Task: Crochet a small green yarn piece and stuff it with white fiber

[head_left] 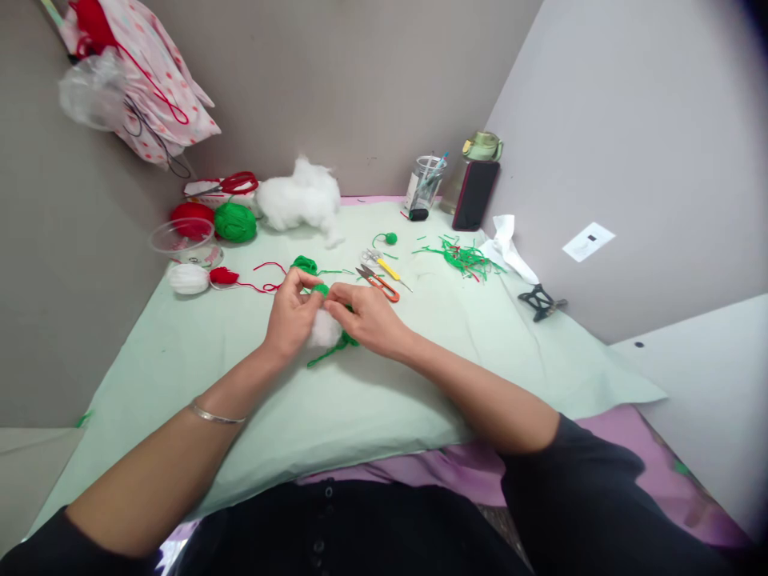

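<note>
Between my two hands is a small green crocheted piece (322, 290). My left hand (293, 314) pinches it from the left. From the right, my right hand (367, 317) has its fingers closed at the same piece; whether they hold it or something small is hidden. A tuft of white stuffing (326, 329) lies just below, partly behind my right fingers. Green yarn pieces (329, 354) stick out beside the tuft. Beyond my left hand is a green yarn bundle (305, 264). Orange thread snips (382, 286) and a yellow-handled crochet hook (387, 268) lie beyond my right hand.
Yarn balls, a clear tub (182, 237), red scissors (238, 182) and a heap of stuffing (302, 197) stand at back left. Green yarn scraps (463, 258), a glass jar (425, 186), a leaning phone (476, 196) and a black stand (540, 304) are to the right.
</note>
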Motion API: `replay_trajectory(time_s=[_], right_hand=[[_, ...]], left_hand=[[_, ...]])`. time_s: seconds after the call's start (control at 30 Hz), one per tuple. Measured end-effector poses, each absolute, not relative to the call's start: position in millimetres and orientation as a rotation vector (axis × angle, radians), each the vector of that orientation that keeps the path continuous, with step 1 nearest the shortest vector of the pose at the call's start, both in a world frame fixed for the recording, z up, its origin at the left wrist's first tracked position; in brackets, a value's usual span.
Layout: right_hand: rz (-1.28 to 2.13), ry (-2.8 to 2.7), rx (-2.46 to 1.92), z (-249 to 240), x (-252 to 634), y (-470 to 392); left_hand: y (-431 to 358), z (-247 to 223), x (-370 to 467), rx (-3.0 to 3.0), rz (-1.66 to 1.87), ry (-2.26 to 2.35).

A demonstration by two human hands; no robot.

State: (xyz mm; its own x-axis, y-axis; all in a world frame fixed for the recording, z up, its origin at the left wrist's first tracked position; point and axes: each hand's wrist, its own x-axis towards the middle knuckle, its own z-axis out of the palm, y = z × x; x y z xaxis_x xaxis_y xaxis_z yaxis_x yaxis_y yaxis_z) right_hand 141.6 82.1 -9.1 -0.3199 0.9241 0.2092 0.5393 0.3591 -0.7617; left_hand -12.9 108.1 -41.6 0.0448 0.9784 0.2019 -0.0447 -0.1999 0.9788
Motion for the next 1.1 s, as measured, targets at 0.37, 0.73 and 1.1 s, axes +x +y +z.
replay_trajectory(time_s=[0.37, 0.73, 1.1], right_hand=[[0.943, -1.730, -1.187, -18, 158, 105], [0.830, -1.810, -1.247, -19, 142, 90], [1.163, -1.586, -1.133, -18, 153, 100]], left_hand=[[100, -21, -19, 1.336, 1.163, 0.899], [111, -37, -18, 1.270, 1.271, 1.012], [106, -28, -20, 1.168, 1.239, 0.908]])
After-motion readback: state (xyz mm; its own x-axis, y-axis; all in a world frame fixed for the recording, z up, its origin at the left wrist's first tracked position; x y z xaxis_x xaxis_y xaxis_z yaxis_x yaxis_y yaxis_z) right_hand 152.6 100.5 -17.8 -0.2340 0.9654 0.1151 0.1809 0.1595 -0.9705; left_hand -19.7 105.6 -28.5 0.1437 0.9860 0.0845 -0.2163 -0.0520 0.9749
